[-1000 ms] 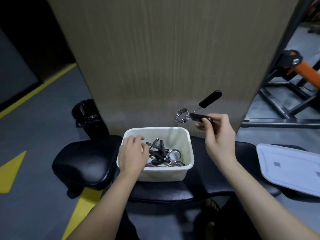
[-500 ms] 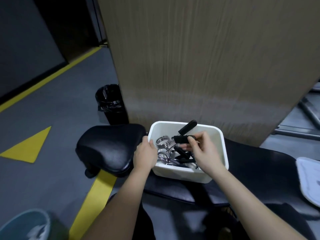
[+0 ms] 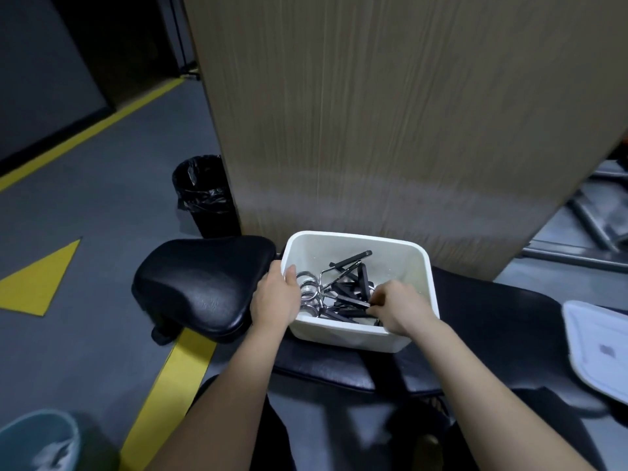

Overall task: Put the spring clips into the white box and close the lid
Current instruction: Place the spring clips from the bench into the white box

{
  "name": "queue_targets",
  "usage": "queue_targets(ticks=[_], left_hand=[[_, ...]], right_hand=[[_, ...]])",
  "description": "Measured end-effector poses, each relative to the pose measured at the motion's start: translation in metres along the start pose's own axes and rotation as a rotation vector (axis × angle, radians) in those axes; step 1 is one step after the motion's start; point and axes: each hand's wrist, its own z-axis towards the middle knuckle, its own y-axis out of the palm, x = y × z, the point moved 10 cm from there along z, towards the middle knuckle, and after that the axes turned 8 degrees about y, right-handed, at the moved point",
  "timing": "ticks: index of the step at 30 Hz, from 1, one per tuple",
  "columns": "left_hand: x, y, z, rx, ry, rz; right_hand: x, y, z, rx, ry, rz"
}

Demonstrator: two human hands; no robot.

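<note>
**White box open, both hands at it**

White plastic, the white box (image 3: 401, 266) sits on the black padded surface (image 3: 204, 283), full of spring clips (image 3: 339, 290). The left hand (image 3: 275, 300) clasps its left rim. The right hand (image 3: 397, 309) reaches inside, fingers pinched on a clip's black handle. The lid (image 3: 598, 348) lies off to the right, well apart.

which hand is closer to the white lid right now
Right. The right hand is inside the white box, on the side toward the lid lying off to the right. The left hand grips the box's far left wall.
</note>
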Motion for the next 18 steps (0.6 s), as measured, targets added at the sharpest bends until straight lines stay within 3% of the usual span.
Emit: queue_targets(ticks=[4, 9, 15, 18], left_hand=[[0.004, -0.003, -0.004, -0.009, -0.010, -0.003], [0.018, -0.015, -0.014, 0.032, 0.050, -0.033], [0.077, -0.032, -0.037, 0.221, 0.410, 0.286], [0.119, -0.002, -0.060, 0.102, 0.519, 0.226]], right_hand=[[0.000, -0.003, -0.007, 0.067, -0.049, 0.013], [-0.002, -0.035, -0.044, 0.429, -0.273, 0.254], [0.054, -0.051, -0.050, 0.482, -0.220, 0.406], [0.093, -0.065, -0.047, 0.524, -0.156, 0.438]])
